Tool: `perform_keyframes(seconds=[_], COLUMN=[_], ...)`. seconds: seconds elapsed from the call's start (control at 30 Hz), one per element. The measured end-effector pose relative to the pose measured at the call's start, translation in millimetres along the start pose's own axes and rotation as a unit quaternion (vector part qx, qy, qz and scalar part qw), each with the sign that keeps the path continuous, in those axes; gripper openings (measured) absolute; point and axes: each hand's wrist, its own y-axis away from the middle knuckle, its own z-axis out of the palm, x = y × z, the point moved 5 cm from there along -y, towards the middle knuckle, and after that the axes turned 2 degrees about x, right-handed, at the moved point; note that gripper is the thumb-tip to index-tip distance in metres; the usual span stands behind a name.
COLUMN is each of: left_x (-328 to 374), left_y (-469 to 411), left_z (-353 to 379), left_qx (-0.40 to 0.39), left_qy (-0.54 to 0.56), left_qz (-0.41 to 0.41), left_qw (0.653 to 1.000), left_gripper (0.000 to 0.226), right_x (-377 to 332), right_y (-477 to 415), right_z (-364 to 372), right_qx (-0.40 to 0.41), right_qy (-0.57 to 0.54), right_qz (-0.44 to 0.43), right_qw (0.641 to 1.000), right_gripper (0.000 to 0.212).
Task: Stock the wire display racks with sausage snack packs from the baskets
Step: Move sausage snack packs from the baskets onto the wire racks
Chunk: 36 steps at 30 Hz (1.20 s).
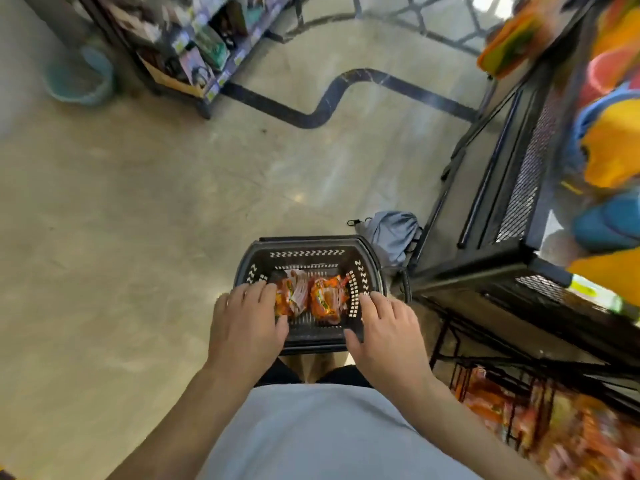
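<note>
The pale stone floor [138, 220] takes up most of the room, with a dark curving inlay line [332, 95] running across it. On the right stands a big black mesh display stand [516, 192], loaded with blurred bright goods. It crowds close to the basket's right side. Below it, at the person's right hip, is a black wire rack [485, 368], already holding orange packs too smeared to count. Far off to the upper left is a dark shelf unit [194, 50] with a teal bucket [81, 76] beside it.

One black plastic basket [308, 252] sits on the floor right in front of the person's feet. A grey drawstring bag [393, 233] lies just behind it, against the stand.

Both arms reach down over the basket, palms down. The left hand [247, 323] hovers at the left rim and the right hand [388, 327] at the right rim. Each has its fingers spread and loose, gripping nothing.

Two orange sausage snack packs lie side by side on the basket's bottom: the left pack [292, 299], right by the left fingertips, and the right pack [327, 299].
</note>
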Motion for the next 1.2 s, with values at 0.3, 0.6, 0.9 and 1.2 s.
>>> perform_keyframes(seconds=[0.3, 0.6, 0.9, 1.2], left_x=[22, 23, 45, 131], left_y=[4, 17, 75, 179], left_z=[-99, -121, -102, -55], left_qx=[0.101, 0.133, 0.071, 0.051], left_qy=[-0.032, -0.019, -0.058, -0.096], left_qz=[0.033, 0.139, 0.336, 0.487], left_qw=[0.994, 0.981, 0.937, 0.866], left_gripper=[0.057, 0.059, 0.059, 0.063], right_x=[10, -5, -45, -27], right_y=[12, 81, 222, 365], right_z=[-87, -109, -45, 12], right_qx=[0.157, 0.258, 0.237, 0.226], right_qy=[0.038, 0.037, 0.025, -0.012], right_qz=[0.02, 0.15, 0.354, 0.508], right_qw=[0.987, 0.954, 0.905, 0.831], right_gripper=[0.069, 0.066, 0.064, 0.066])
